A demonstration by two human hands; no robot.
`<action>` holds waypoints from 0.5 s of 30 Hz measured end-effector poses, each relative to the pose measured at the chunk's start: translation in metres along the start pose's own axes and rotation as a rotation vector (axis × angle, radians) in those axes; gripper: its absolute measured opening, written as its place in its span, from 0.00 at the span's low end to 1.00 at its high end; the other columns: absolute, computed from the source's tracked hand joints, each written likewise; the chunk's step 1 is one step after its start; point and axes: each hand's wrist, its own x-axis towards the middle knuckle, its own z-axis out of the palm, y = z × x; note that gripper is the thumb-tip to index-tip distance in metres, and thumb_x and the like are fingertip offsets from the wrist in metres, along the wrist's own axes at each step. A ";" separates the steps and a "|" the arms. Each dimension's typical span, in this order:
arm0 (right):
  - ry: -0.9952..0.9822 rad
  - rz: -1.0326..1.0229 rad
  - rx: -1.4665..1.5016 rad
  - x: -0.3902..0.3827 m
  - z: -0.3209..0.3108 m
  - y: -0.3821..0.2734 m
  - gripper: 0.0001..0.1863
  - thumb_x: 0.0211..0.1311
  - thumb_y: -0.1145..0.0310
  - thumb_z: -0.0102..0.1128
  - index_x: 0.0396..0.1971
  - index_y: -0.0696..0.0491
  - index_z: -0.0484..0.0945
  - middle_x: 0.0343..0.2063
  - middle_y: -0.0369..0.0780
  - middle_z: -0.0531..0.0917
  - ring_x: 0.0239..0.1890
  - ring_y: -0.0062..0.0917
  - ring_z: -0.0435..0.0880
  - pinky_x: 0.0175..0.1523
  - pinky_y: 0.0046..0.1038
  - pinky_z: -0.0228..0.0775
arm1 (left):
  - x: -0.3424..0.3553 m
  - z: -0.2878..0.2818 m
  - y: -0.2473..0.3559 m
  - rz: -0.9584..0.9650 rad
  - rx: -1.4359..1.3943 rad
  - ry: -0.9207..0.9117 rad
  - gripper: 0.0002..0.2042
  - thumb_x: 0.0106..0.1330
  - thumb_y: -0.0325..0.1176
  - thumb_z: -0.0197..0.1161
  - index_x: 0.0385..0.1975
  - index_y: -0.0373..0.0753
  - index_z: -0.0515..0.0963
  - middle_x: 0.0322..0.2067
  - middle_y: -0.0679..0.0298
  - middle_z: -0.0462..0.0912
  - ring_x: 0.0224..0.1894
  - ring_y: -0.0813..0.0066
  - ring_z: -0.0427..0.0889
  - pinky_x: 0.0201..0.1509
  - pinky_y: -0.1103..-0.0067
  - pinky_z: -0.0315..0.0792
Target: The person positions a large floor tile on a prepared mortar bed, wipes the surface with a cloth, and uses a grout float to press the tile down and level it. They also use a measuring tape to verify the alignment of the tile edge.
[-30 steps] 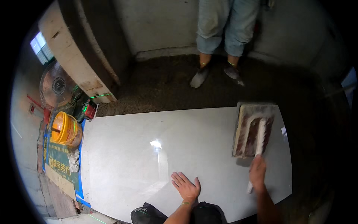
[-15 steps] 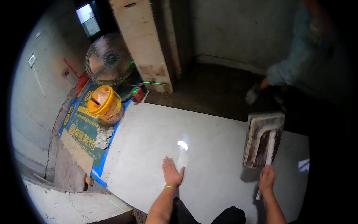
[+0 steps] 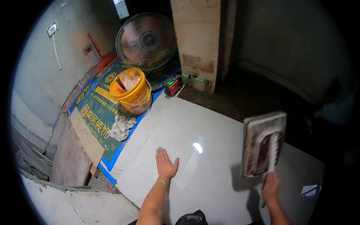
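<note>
White slab [image 3: 213,187]: left hand [image 3: 167,167] flat on it, thumb out; right hand [image 3: 270,188] clenched round handle [image 3: 274,152] of raised float [image 3: 263,148].

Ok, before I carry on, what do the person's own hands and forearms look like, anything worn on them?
The left hand and right hand are ungloved, and no sleeve shows on the left forearm or right forearm. A thin bright green line crosses the left wrist; it may be laser light or a band.
</note>
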 end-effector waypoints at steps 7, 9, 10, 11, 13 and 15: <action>-0.645 0.454 0.011 0.076 0.116 -0.050 0.30 0.75 0.46 0.40 0.23 0.58 0.72 0.14 0.39 0.73 0.14 0.27 0.73 0.22 0.32 0.67 | 0.008 0.001 -0.008 -0.009 -0.025 0.007 0.45 0.66 0.56 0.54 0.69 0.20 0.48 0.72 0.37 0.43 0.77 0.46 0.38 0.78 0.60 0.35; -0.602 0.366 0.090 0.086 0.096 -0.077 0.29 0.76 0.46 0.41 0.22 0.55 0.71 0.13 0.36 0.72 0.11 0.22 0.68 0.18 0.30 0.62 | 0.008 0.001 -0.010 0.020 -0.016 0.035 0.45 0.67 0.56 0.53 0.69 0.20 0.48 0.72 0.37 0.43 0.77 0.46 0.38 0.78 0.61 0.35; -0.562 0.200 0.163 0.082 0.091 -0.086 0.28 0.76 0.47 0.41 0.22 0.54 0.70 0.13 0.34 0.71 0.10 0.20 0.65 0.17 0.29 0.60 | 0.009 0.001 -0.011 0.001 -0.021 0.010 0.45 0.67 0.56 0.53 0.69 0.20 0.48 0.72 0.37 0.43 0.77 0.46 0.38 0.78 0.61 0.35; -0.434 0.098 0.152 0.074 0.089 -0.093 0.27 0.76 0.50 0.41 0.23 0.56 0.70 0.13 0.36 0.71 0.13 0.21 0.67 0.20 0.30 0.62 | 0.009 0.001 -0.011 -0.007 -0.020 0.007 0.45 0.67 0.56 0.53 0.69 0.20 0.48 0.72 0.37 0.44 0.77 0.46 0.38 0.78 0.61 0.35; -0.310 -0.012 0.051 0.055 0.109 -0.097 0.26 0.77 0.52 0.41 0.24 0.58 0.71 0.14 0.39 0.70 0.16 0.25 0.69 0.24 0.33 0.65 | 0.009 0.001 -0.012 0.013 -0.019 0.036 0.45 0.67 0.55 0.53 0.69 0.20 0.48 0.72 0.37 0.44 0.77 0.46 0.38 0.78 0.61 0.35; -0.213 -0.042 -0.095 0.042 0.156 -0.093 0.25 0.76 0.55 0.41 0.29 0.62 0.74 0.20 0.51 0.77 0.28 0.41 0.80 0.37 0.41 0.71 | 0.010 0.001 -0.013 -0.014 -0.024 0.000 0.44 0.67 0.55 0.52 0.69 0.20 0.48 0.72 0.37 0.44 0.76 0.46 0.38 0.78 0.60 0.35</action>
